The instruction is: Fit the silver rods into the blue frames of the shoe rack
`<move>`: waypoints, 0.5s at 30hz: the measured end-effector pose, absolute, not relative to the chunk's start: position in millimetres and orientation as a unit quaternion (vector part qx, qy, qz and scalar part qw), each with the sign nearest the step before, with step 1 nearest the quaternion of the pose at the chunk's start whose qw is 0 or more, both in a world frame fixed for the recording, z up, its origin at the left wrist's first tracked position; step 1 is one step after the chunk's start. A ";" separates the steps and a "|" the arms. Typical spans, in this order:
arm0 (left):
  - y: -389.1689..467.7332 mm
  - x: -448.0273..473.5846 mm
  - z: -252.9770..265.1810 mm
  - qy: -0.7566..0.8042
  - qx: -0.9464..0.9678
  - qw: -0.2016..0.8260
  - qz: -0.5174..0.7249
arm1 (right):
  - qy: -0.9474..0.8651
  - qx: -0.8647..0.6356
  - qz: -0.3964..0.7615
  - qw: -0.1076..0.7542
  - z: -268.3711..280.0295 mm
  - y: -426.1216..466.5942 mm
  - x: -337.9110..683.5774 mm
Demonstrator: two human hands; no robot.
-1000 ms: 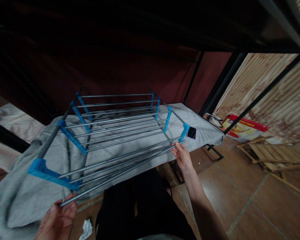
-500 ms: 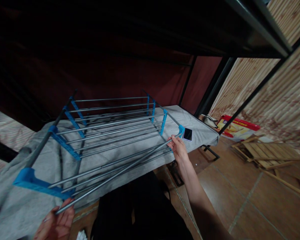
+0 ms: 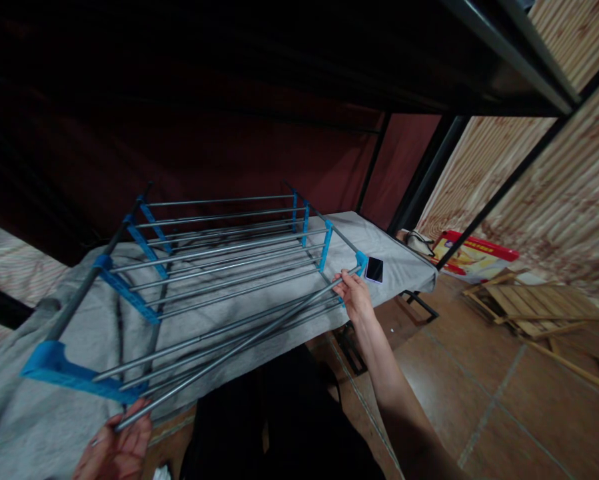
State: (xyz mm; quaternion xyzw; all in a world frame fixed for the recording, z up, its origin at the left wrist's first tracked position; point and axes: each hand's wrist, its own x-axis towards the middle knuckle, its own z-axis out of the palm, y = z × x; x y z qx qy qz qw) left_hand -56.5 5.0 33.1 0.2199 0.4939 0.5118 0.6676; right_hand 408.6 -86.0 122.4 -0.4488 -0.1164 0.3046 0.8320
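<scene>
You seem to be positioning a long, straight, grey metal rod (image 3: 234, 351) at the 6 o'clock side of a rack of blue plastic brackets and grey metal bars (image 3: 219, 250), which stands on a soft grey blanket (image 3: 352, 233). Your left hand (image 3: 114, 443) is closed on its near end, your right hand (image 3: 352, 293) pinches it close to the far one; the next move likely calls for steering both ends together. The rod's long axis runs from 8 to 2 o'clock, its far end beside the rack's 4 o'clock bracket (image 3: 362, 259); contact there is unclear.
</scene>
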 end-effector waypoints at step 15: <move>5.0 -46.8 45.7 0.499 0.180 0.673 0.516 | -0.116 -0.446 0.304 0.834 123.6 -83.4 411.4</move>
